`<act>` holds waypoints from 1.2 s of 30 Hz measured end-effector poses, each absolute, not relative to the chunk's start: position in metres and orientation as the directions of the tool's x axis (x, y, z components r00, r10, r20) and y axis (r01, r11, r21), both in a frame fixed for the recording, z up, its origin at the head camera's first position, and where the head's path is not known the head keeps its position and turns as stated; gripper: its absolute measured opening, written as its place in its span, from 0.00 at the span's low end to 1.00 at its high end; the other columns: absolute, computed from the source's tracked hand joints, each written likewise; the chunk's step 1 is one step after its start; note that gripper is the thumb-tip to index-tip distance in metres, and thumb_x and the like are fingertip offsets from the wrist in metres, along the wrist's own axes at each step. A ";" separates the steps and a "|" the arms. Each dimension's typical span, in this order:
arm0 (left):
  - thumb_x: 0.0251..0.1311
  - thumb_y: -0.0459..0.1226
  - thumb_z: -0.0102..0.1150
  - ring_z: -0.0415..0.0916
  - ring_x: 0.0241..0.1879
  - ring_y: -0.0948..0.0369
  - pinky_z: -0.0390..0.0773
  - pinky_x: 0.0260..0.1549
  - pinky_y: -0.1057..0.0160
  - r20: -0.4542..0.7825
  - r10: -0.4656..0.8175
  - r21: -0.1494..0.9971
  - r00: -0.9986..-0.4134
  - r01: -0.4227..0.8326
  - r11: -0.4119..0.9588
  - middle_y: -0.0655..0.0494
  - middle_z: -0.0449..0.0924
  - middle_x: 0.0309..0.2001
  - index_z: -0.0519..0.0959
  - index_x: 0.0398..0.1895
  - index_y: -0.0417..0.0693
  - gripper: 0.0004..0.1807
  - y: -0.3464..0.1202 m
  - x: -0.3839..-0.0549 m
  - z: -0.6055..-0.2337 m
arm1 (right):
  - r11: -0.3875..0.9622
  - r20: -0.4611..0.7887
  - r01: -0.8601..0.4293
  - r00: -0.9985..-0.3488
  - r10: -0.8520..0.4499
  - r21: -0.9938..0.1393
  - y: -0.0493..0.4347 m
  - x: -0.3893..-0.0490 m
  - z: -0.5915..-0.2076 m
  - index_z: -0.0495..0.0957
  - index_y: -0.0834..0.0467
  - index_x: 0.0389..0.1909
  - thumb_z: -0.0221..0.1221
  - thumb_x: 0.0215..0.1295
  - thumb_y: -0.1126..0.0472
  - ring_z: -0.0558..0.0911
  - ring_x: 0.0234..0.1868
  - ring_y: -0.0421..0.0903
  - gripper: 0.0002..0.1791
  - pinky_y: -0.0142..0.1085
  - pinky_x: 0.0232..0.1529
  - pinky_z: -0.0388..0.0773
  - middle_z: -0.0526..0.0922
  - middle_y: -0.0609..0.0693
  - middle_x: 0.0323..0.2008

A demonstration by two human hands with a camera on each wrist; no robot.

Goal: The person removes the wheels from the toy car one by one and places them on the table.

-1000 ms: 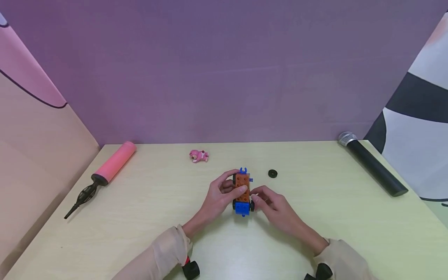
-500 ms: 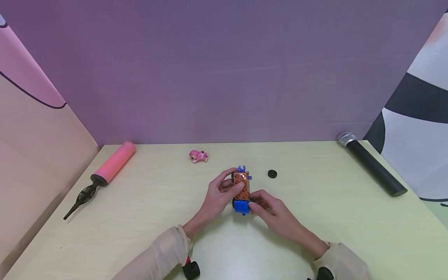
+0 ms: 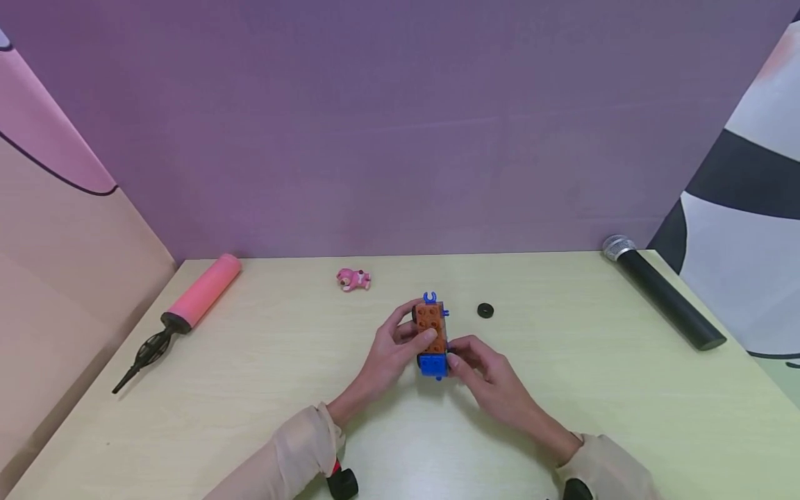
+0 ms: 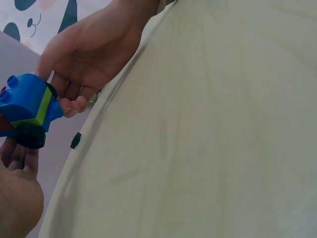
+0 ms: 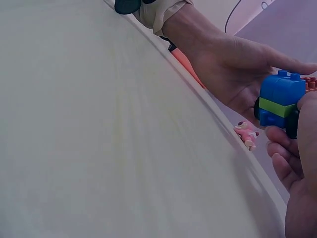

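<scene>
A toy car (image 3: 431, 330) of building blocks, orange with a blue front block (image 5: 282, 94) and a green stripe, is held above the table. My left hand (image 3: 394, 351) grips its left side, thumb across the orange top. My right hand (image 3: 494, 378) pinches the black wheel (image 5: 292, 124) at the car's near right corner; in the head view the fingers cover this wheel. A blue axle stub (image 3: 446, 313) sticks out bare on the far right side. On the left side, another black wheel (image 4: 30, 136) shows beside the left hand. A loose black wheel (image 3: 485, 310) lies on the table.
A pink toy bear (image 3: 353, 279) lies near the table's back edge. The pink balloon pump (image 3: 205, 292) is at the left, the black microphone (image 3: 669, 298) at the right. A purple wall (image 3: 400, 125) stands behind the table (image 3: 262, 375).
The car has shifted slightly away from me, both hands staying on it. My right fingers have moved closer against its near right side, covering the wheel that showed there earlier.
</scene>
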State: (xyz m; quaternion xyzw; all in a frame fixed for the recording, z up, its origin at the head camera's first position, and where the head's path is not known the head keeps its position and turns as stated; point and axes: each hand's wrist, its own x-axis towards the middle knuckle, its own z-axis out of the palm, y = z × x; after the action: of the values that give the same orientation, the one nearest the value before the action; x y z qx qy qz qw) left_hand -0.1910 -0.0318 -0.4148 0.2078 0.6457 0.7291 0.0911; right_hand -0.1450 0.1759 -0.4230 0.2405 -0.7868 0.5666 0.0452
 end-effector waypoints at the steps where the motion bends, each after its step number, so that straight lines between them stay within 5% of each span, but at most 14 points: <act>1: 0.73 0.42 0.62 0.81 0.55 0.50 0.77 0.59 0.56 0.172 0.409 0.983 -0.896 0.127 -0.136 0.38 0.81 0.58 0.64 0.76 0.43 0.32 -0.032 -0.191 -0.415 | 0.244 0.348 -0.432 -0.881 -0.322 -0.868 0.176 -0.145 -0.423 0.75 0.66 0.56 0.51 0.80 0.68 0.85 0.44 0.45 0.11 0.39 0.47 0.84 0.86 0.57 0.48; 6: 0.73 0.46 0.61 0.80 0.55 0.52 0.75 0.62 0.55 0.156 0.463 0.988 -0.872 0.131 -0.084 0.42 0.81 0.57 0.72 0.69 0.37 0.29 -0.031 -0.190 -0.416 | 0.265 0.378 -0.454 -0.879 -0.292 -0.851 0.176 -0.144 -0.423 0.74 0.65 0.58 0.52 0.80 0.67 0.85 0.46 0.45 0.11 0.38 0.48 0.83 0.86 0.55 0.48; 13: 0.73 0.50 0.60 0.80 0.55 0.53 0.76 0.61 0.54 0.181 0.486 0.983 -0.855 0.156 -0.093 0.45 0.81 0.56 0.73 0.69 0.41 0.29 -0.031 -0.191 -0.418 | 0.276 0.401 -0.464 -0.879 -0.257 -0.841 0.175 -0.144 -0.424 0.74 0.64 0.58 0.52 0.80 0.67 0.86 0.45 0.44 0.12 0.37 0.46 0.82 0.86 0.52 0.46; 36: 0.75 0.44 0.58 0.84 0.50 0.48 0.80 0.55 0.55 0.207 0.481 0.978 -0.852 0.181 -0.101 0.42 0.80 0.54 0.74 0.66 0.35 0.25 -0.032 -0.191 -0.415 | 0.341 0.530 -0.572 -0.820 -0.214 -0.746 0.169 -0.143 -0.424 0.75 0.63 0.52 0.55 0.75 0.74 0.85 0.39 0.41 0.10 0.37 0.42 0.83 0.88 0.49 0.41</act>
State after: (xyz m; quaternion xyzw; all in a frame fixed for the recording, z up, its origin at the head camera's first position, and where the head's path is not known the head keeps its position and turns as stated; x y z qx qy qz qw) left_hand -0.1915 -0.0318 -0.4153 0.2503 0.6619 0.6983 0.1075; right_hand -0.1430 0.1688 -0.4238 0.2454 -0.8005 0.5189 0.1722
